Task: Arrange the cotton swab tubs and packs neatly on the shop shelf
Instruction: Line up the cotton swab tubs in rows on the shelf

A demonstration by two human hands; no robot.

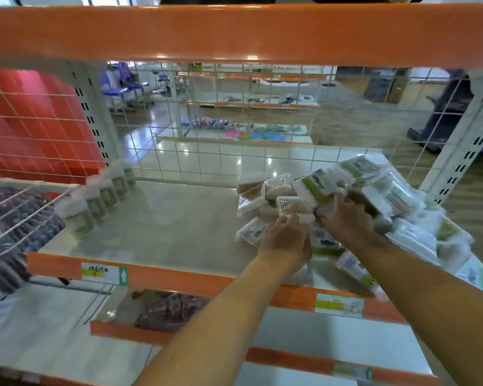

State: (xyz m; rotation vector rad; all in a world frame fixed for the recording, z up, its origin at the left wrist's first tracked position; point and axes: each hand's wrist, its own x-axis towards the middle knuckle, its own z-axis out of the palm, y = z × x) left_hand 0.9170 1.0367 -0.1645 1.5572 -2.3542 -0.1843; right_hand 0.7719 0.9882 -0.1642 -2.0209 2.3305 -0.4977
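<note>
Shelf [162, 218], beige with an orange lip: we log one jumbled heap of packs [374, 196], clear film with green-white labels, too blurred to count, at its right end. Tubs [106, 196]: about six, rowed along the left edge. Our right hand [346, 218] curls its fingers over the heap; our left hand [287, 235] pinches one pack [294, 206].

Orange beam [234, 32]: spans the top of the view. White wire mesh panel [221, 151]: forms the rear wall. Perforated white uprights [92, 121] and [469, 151]: stand at left and right. Red panel [34, 121]: sits behind the mesh at left. Dark packaged goods [14, 227]: lie behind a wire divider [25, 210] at left. Dark packets [170, 310]: lie on the lower tier. Price label [104, 273] and green label [339, 305]: fixed to the orange front edge. Purple chairs [123, 84]: stand on the glossy floor beyond
</note>
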